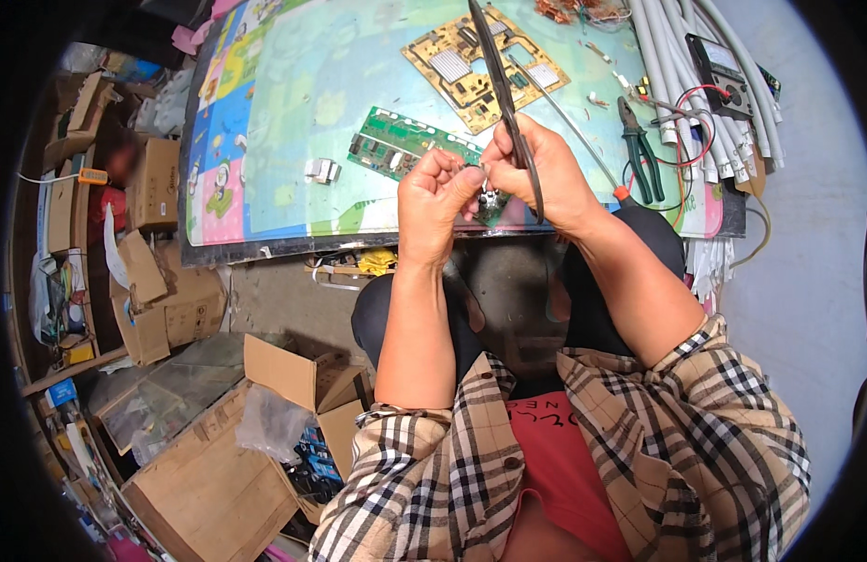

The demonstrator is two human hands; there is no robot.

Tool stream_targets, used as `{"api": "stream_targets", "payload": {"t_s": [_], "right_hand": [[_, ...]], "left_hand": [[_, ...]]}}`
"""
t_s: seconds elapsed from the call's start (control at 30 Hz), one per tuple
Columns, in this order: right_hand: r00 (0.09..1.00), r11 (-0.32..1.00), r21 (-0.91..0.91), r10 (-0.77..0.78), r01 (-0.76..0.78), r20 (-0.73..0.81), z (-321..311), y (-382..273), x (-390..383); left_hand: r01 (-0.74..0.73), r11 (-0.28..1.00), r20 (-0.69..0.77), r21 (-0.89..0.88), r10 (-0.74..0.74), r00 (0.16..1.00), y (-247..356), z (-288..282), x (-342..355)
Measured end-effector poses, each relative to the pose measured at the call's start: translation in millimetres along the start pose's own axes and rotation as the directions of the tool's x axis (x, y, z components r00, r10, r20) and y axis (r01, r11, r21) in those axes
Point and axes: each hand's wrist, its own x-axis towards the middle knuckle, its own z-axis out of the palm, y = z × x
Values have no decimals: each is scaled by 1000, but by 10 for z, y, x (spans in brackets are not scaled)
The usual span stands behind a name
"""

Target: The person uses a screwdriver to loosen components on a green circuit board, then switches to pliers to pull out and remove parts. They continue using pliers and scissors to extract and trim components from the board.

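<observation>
A long green circuit board (387,148) lies tilted at the near edge of the table, its right end under my hands. My left hand (431,199) is closed with thumb and fingers pinched at that end of the board. My right hand (544,173) is closed beside it, fingertips nearly touching the left thumb; whatever small part it pinches is hidden. Just below the fingertips shows the board's end with shiny metal parts. Beyond lies a larger tan circuit board (471,114). A dark strap (503,84) hangs in front, covering part of my right hand.
Right of my hands lie a screwdriver (622,193) and green-handled pliers (647,169). A meter (717,58) with red and black leads rests on white tubes (656,66). A small metal part (323,170) sits left. Cardboard boxes (281,367) stand on the floor.
</observation>
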Motion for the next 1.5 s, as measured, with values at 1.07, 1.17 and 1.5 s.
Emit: {"api": "stream_targets", "payload": {"t_s": [1.07,1.17,1.5], "right_hand": [[993,980,185,89,-74,-73,-16,-2,11],[993,979,203,57,-34,-107,-83,-10,41],[945,628,-725,52,-283,-324,-605,114,90]], "left_hand": [[83,944,-7,-319,-90,996,-112,21,27],[66,933,-49,-354,-89,995,-103,-66,22],[37,931,-45,-364,-58,997,-4,-68,15]]}}
